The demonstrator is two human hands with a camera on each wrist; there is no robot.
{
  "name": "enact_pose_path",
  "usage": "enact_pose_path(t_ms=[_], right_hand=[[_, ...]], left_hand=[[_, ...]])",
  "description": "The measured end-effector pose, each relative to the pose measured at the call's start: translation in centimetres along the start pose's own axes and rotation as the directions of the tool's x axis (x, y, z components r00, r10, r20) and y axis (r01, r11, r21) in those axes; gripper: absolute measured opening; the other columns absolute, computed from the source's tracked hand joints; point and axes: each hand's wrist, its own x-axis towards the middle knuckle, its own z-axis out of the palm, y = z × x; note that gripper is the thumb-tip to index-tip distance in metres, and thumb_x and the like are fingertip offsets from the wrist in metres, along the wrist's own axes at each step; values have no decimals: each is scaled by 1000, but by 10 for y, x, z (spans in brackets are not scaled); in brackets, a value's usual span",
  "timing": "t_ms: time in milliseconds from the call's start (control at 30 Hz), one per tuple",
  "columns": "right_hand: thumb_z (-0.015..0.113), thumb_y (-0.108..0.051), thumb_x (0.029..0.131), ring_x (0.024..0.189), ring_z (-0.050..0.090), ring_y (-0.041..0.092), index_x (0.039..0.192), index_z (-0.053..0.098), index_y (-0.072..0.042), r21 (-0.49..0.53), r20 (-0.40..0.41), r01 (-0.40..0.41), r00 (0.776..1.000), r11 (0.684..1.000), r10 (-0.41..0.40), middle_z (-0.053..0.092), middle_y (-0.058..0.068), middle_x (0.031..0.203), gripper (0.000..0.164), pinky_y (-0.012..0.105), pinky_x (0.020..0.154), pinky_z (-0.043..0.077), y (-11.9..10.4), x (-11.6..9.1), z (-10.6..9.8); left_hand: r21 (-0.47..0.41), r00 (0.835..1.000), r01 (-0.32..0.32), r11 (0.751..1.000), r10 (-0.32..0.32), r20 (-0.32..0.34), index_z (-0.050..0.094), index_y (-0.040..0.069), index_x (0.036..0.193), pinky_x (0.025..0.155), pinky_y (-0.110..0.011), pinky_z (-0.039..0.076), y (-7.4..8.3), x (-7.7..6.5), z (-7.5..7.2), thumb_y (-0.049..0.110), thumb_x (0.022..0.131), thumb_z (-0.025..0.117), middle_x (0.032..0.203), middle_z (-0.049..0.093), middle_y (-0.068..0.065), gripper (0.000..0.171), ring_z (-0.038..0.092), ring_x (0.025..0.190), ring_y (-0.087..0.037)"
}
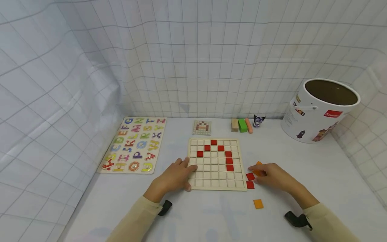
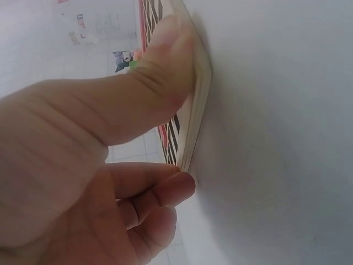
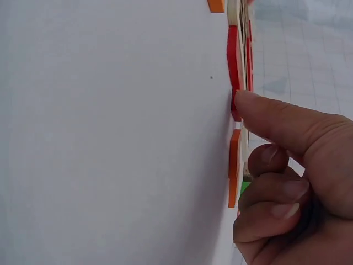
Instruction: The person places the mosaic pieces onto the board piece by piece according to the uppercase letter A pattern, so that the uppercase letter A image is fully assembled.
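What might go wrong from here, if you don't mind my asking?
The right hand is close to both loose red tiles and orange tiles, so it might take the wrong colour or knock neighbours aside. The left hand is at the edge of the grid board; a push there could shift it and perhaps jostle the placed red tiles.

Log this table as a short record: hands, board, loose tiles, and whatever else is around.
Left hand: touching the left side of the grid board
Right hand: beside the board's right edge, touching a loose red tile; exact grip unclear
On board: seven red tiles
Loose orange: one orange tile in plain view, more by the right hand
Behind board: pattern card, three small blocks, figurine
Left: letter puzzle
Far right: white bucket
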Motion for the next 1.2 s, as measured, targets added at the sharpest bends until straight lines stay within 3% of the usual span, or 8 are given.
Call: enact_pose_path(t_ms=[200, 467, 567, 800, 900, 1067, 1200], right_hand=[[75, -21, 93, 78, 50, 11, 125, 74, -17, 23, -11, 53, 999, 998, -53, 57, -9, 80, 31, 22, 62, 40, 8, 0, 4], [81, -19, 86, 69, 50, 7, 95, 69, -22, -56, -75, 101, 992, 993, -105, 50, -9, 71, 16, 23, 59, 40, 8, 1, 8], [81, -16, 86, 71, 50, 9, 89, 63, -21, -41, -96, 77, 992, 996, -80, 51, -8, 72, 19, 23, 59, 41, 9, 1, 8], [70, -7, 86, 73, 51, 18, 84, 55, -13, 104, -127, -42, 990, 994, 55, 52, 0, 76, 16, 25, 58, 39, 11, 0, 5], [66, -3, 83, 73, 52, 21, 92, 56, -9, 204, -112, -75, 989, 976, 99, 52, 4, 79, 15, 26, 56, 41, 10, 0, 3], [64, -1, 88, 70, 54, 23, 125, 63, -11, 331, -77, -58, 993, 942, 89, 51, 9, 86, 38, 28, 58, 46, 11, -1, 2], [69, -12, 94, 72, 57, 22, 124, 67, -9, 356, -64, -47, 995, 933, 75, 56, 9, 88, 30, 28, 60, 49, 13, -2, 2]], left_hand=[[-21, 1000, 3, 1000, -3, 11, 55, 17, 147, 113, -52, 36, 0, 2, -1, 34, 77, 88, 160, 36, -24, 79, 41, 139, -40], [-20, 1000, 23, 1000, -23, 14, 55, 18, 147, 114, -52, 36, -2, 2, -1, 33, 76, 88, 161, 35, -23, 80, 41, 139, -39], [-25, 1000, 23, 999, -22, 13, 56, 18, 146, 113, -51, 37, -1, 1, -2, 32, 76, 89, 160, 36, -23, 79, 42, 137, -39], [-40, 999, 32, 999, -31, 22, 55, 18, 147, 113, -50, 38, 0, 1, -2, 32, 76, 89, 161, 35, -23, 79, 41, 138, -39], [-42, 999, 32, 999, -32, 22, 55, 19, 147, 112, -51, 39, 0, 0, -1, 32, 76, 89, 161, 35, -23, 80, 41, 138, -39], [-39, 1000, 24, 999, -24, 15, 56, 18, 147, 112, -51, 38, 0, 0, -1, 31, 76, 89, 161, 35, -23, 79, 42, 138, -39], [-37, 1000, 21, 999, -20, 18, 56, 18, 147, 113, -51, 38, 0, 0, 0, 31, 76, 89, 160, 36, -23, 79, 42, 137, -39]])
